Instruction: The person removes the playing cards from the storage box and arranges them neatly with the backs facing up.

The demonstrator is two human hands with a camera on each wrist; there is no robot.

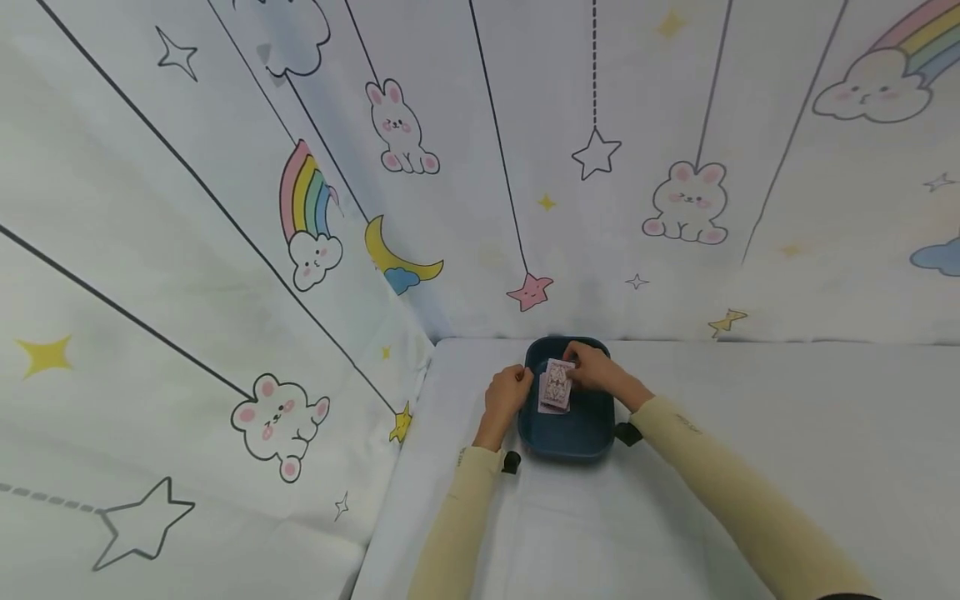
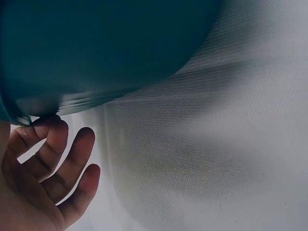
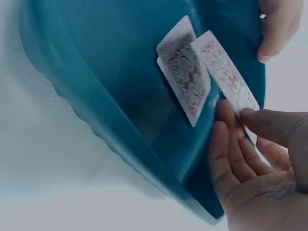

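Note:
A dark blue plastic bin [image 1: 573, 437] stands on the white surface. My left hand [image 1: 507, 392] is at its left rim, thumb over the inside and fingers curled beneath the lip outside; the other fingers [image 2: 79, 144] spread loosely below. Inside the bin my right hand [image 3: 262, 159] pinches a playing card [image 3: 231, 77] between thumb and fingers, its patterned back showing. Beside it in the right wrist view, more playing cards [image 3: 185, 72] with pink-and-white floral backs lie overlapping in the bin. From the head view, the held card [image 1: 557, 383] overlaps them.
A white cloth-like surface [image 1: 750, 442] spreads around the bin. White wall sheeting [image 1: 465, 208] with cartoon drawings rises right behind the bin and along the left. Black wrist devices [image 1: 628, 432] sit near both cuffs.

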